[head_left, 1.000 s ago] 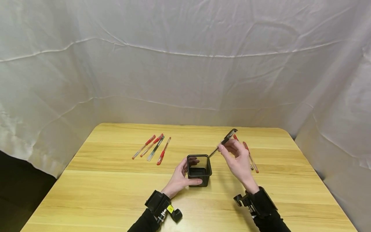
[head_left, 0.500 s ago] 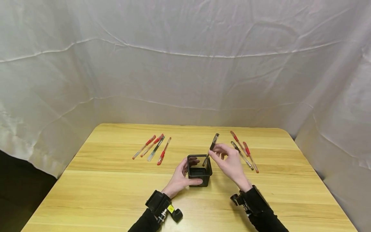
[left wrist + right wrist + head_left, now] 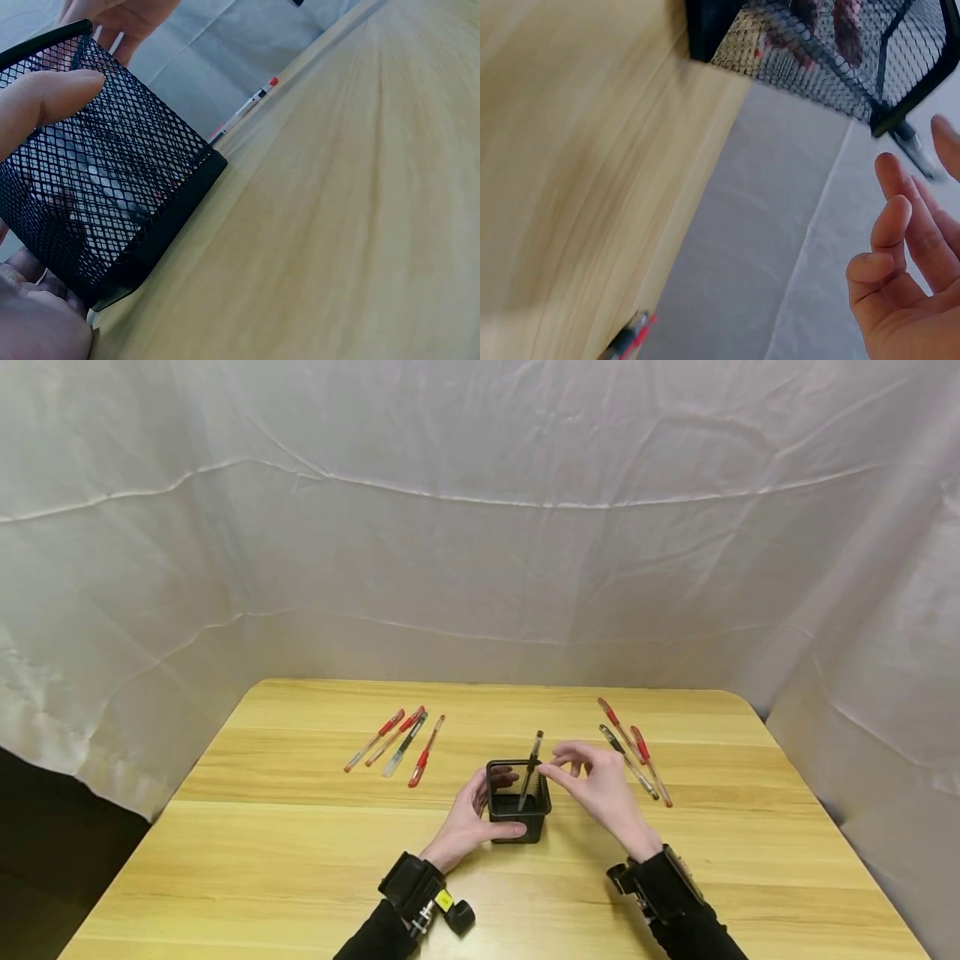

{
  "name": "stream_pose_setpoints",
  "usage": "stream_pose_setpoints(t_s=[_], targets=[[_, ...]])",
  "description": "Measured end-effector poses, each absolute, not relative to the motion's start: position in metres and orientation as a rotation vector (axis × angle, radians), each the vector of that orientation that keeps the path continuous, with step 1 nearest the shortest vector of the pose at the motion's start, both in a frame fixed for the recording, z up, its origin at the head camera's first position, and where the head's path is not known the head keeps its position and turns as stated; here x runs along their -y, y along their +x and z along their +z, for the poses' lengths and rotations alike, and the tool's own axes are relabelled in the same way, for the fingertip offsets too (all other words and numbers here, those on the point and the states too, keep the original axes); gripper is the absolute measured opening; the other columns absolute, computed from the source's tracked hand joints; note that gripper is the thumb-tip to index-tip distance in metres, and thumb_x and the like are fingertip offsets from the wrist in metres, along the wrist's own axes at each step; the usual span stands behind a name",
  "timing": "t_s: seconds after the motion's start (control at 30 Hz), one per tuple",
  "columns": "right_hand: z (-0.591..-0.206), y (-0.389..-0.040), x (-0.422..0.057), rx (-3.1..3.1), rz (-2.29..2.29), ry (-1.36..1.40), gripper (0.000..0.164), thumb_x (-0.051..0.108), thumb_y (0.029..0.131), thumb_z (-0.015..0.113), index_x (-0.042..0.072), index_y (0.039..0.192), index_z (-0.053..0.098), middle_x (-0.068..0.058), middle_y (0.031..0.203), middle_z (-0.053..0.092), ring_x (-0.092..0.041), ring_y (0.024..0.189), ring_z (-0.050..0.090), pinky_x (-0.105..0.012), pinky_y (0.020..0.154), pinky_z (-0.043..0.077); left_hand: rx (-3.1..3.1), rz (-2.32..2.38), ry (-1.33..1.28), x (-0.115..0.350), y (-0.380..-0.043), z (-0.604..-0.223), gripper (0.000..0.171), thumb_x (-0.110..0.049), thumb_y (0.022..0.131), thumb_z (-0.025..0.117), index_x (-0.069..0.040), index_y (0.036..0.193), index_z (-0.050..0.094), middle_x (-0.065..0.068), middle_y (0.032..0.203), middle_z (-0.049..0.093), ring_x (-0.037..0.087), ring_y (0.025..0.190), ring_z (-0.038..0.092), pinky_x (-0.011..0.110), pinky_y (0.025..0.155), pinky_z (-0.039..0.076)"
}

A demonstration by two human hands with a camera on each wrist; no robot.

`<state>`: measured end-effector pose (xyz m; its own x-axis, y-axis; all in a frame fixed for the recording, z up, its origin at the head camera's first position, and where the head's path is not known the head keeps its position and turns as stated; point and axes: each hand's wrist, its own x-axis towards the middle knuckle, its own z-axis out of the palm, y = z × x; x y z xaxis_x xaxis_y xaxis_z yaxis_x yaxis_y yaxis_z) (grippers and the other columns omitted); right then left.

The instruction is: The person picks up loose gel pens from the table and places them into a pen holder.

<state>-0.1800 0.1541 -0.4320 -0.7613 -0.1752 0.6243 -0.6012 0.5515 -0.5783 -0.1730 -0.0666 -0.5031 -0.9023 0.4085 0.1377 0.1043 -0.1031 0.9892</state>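
Observation:
A black mesh pen holder [image 3: 535, 830] stands upright on the table. My left hand [image 3: 459, 828] grips it from the left, its thumb [image 3: 64, 95] across the near wall and the other fingers around the far side. One black pen [image 3: 529, 772] leans inside the holder, its upper end sticking out over the rim at a back corner. Just right of that pen is my right hand [image 3: 602, 787]; in the right wrist view its thumb and fingers [image 3: 922, 232] are spread apart beside the pen's end, holding nothing.
Red pens [image 3: 424, 752] and a dark pen [image 3: 405, 745] lie on the wooden table [image 3: 300, 860] at the back left. At the back right lie two red pens [image 3: 651, 766] and a black pen [image 3: 628, 762]. A pale cloth [image 3: 480, 568] hangs behind the table.
My right hand has carried the black pen left and down into the holder and let go of it, then drawn slightly away. My left hand has kept its grip on the holder.

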Motion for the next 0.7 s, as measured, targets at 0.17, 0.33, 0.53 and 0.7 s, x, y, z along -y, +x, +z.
stream_pose_setpoints(t_s=[0.17,0.33,0.53,0.7], targets=[[-0.498,-0.219,-0.200,2.261,1.060,0.574,0.016,0.030,0.090,0.076,0.017,0.100,0.075,0.005,0.083,0.073,0.004,0.071,0.057,-0.015,0.060,0.041,-1.944,2.130,0.570,0.066,-0.173,-0.504,0.083,-0.008,0.075,0.087,-0.006,0.146,0.045,0.017,0.148,0.053,0.032,0.142,0.045,0.051,0.126,0.022],[-0.516,-0.231,-0.228,2.369,1.016,0.475,0.014,0.028,0.095,0.070,0.018,0.104,0.074,0.003,0.089,0.072,-0.001,0.077,0.060,-0.017,0.062,0.043,-1.945,2.136,0.561,0.066,-0.173,-0.505,0.082,-0.008,0.074,0.088,-0.008,0.145,0.047,0.015,0.147,0.054,0.032,0.141,0.045,0.048,0.126,0.024],[-0.456,-0.197,-0.218,2.487,1.117,0.325,0.016,0.011,0.092,0.069,0.001,0.104,0.073,-0.015,0.089,0.073,-0.012,0.075,0.063,-0.020,0.061,0.045,-1.939,2.135,0.554,0.066,-0.173,-0.504,0.082,-0.008,0.074,0.088,-0.009,0.145,0.047,0.015,0.147,0.054,0.032,0.142,0.045,0.046,0.126,0.024],[-0.447,-0.191,-0.219,2.616,1.092,0.205,0.021,0.007,0.093,0.068,0.000,0.112,0.070,-0.020,0.104,0.074,-0.025,0.089,0.066,-0.027,0.073,0.050,-1.936,2.135,0.552,0.065,-0.173,-0.505,0.081,-0.007,0.074,0.088,-0.010,0.144,0.047,0.016,0.148,0.054,0.031,0.142,0.044,0.048,0.126,0.023]])
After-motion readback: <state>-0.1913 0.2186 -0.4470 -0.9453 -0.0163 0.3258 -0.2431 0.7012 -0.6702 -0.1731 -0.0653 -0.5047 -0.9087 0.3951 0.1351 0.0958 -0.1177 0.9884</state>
